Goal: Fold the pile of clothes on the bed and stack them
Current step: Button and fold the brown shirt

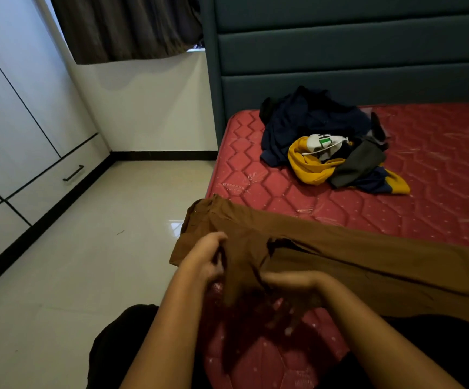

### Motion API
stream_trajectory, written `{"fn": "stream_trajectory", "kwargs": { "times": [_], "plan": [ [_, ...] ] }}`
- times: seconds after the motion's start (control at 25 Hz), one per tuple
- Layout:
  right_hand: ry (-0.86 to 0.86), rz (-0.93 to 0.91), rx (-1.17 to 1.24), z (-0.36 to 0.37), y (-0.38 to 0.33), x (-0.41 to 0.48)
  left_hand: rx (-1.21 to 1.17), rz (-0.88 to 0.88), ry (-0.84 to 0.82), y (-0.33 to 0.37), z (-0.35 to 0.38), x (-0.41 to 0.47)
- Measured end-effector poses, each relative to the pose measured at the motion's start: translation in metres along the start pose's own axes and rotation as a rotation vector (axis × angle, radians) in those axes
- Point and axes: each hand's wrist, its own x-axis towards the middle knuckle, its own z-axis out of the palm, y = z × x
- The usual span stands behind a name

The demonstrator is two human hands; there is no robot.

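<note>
A brown garment [354, 248] lies stretched across the near edge of the red quilted mattress [438, 169], its left end hanging over the bed's corner. My left hand [205, 256] grips the brown cloth near that left end, fingers curled into a fold. My right hand [289, 284] holds a bunched part of the same garment just to the right, its fingers partly hidden by the fabric. Farther back on the mattress sits the unfolded pile of clothes [326, 147]: navy, yellow, white and dark grey pieces tangled together.
A teal padded headboard [340, 51] stands behind the pile. Glossy tiled floor [101, 248] runs along the bed's left side. White wardrobe doors and a drawer with a black handle [73, 173] line the left wall. Dark curtains hang at top.
</note>
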Motion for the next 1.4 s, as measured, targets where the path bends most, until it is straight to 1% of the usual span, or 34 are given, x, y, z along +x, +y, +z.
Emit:
{"fn": "stream_trajectory", "kwargs": {
  "times": [0.04,0.08,0.12,0.16,0.2,0.24,0.32,0.36,0.44,0.52,0.56,0.6,0.64,0.72,0.76,0.8,0.84,0.88,0.92,0.96,1.0,1.04,1.08,1.12,1.16,1.2,1.24,1.28,1.32,1.36,1.4],
  "plan": [
    [-0.059,-0.119,0.184,0.000,0.002,-0.004,-0.201,0.034,-0.024,0.004,0.008,-0.008],
    [-0.055,-0.235,0.351,0.001,-0.001,-0.011,-0.283,0.068,-0.056,0.008,0.016,-0.013],
    [0.003,-0.316,0.470,0.000,-0.005,-0.018,-0.289,0.098,-0.095,0.011,0.024,-0.017],
    [0.099,-0.361,0.534,-0.004,-0.009,-0.024,-0.250,0.103,-0.140,0.013,0.030,-0.021],
    [0.190,-0.358,0.558,-0.007,-0.013,-0.029,-0.155,0.095,-0.185,0.014,0.032,-0.022],
    [0.238,-0.323,0.569,-0.012,-0.012,-0.030,-0.010,0.096,-0.223,0.012,0.033,-0.020],
    [0.232,-0.242,0.624,-0.017,-0.009,-0.031,0.276,0.099,-0.311,0.007,0.030,-0.019],
    [0.224,-0.214,0.628,-0.018,-0.007,-0.032,0.372,0.098,-0.333,0.004,0.029,-0.021],
    [0.280,-0.183,0.568,-0.020,-0.007,-0.035,0.505,0.110,-0.285,0.005,0.024,-0.022],
    [0.407,-0.192,0.460,-0.025,-0.008,-0.042,0.605,0.178,-0.162,0.016,0.019,-0.017],
    [0.488,-0.232,0.414,-0.031,-0.007,-0.044,0.645,0.220,-0.099,0.024,0.019,-0.016],
    [0.548,-0.308,0.395,-0.036,-0.007,-0.047,0.687,0.279,-0.031,0.031,0.022,-0.014],
    [0.568,-0.406,0.374,-0.040,-0.007,-0.049,0.751,0.361,0.039,0.036,0.028,-0.011],
    [0.504,-0.590,0.284,-0.041,-0.010,-0.054,0.995,0.584,0.199,0.041,0.050,-0.007],
    [0.454,-0.667,0.263,-0.039,-0.013,-0.053,1.122,0.686,0.223,0.040,0.066,-0.007],
    [0.425,-0.735,0.279,-0.038,-0.014,-0.051,1.200,0.790,0.184,0.038,0.082,-0.007],
    [0.425,-0.791,0.328,-0.040,-0.014,-0.047,1.244,0.871,0.082,0.035,0.095,-0.005],
    [0.457,-0.820,0.405,-0.043,-0.014,-0.043,1.221,0.946,-0.034,0.030,0.105,-0.004],
    [0.514,-0.825,0.501,-0.048,-0.014,-0.041,1.130,1.020,-0.119,0.024,0.110,-0.001],
    [0.589,-0.803,0.615,-0.056,-0.013,-0.040,0.996,1.104,-0.140,0.016,0.110,0.005],
    [0.670,-0.765,0.741,-0.065,-0.010,-0.039,0.832,1.165,-0.103,0.008,0.106,0.015],
    [0.733,-0.740,0.877,-0.075,-0.006,-0.039,0.683,1.163,-0.052,-0.002,0.099,0.027],
    [0.790,-0.733,0.991,-0.086,-0.001,-0.039,0.569,1.090,-0.025,-0.010,0.092,0.038],
    [0.812,-0.747,1.086,-0.096,0.004,-0.040,0.538,0.960,-0.025,-0.019,0.084,0.051],
    [0.794,-0.770,1.145,-0.105,0.009,-0.041,0.611,0.819,-0.055,-0.029,0.075,0.066],
    [0.747,-0.806,1.181,-0.113,0.015,-0.045,0.764,0.707,-0.104,-0.037,0.066,0.079],
    [0.685,-0.844,1.208,-0.123,0.021,-0.052,0.935,0.639,-0.150,-0.044,0.058,0.091],
    [0.619,-0.904,1.220,-0.131,0.025,-0.061,1.067,0.618,-0.174,-0.050,0.052,0.103],
    [0.572,-0.927,1.204,-0.143,0.034,-0.069,1.142,0.621,-0.185,-0.053,0.047,0.113],
    [0.509,-0.904,1.155,-0.148,0.041,-0.078,1.202,0.611,-0.174,-0.053,0.046,0.118],
    [0.484,-0.843,1.095,-0.152,0.049,-0.082,1.274,0.589,-0.140,-0.051,0.049,0.122]
  ]
}}
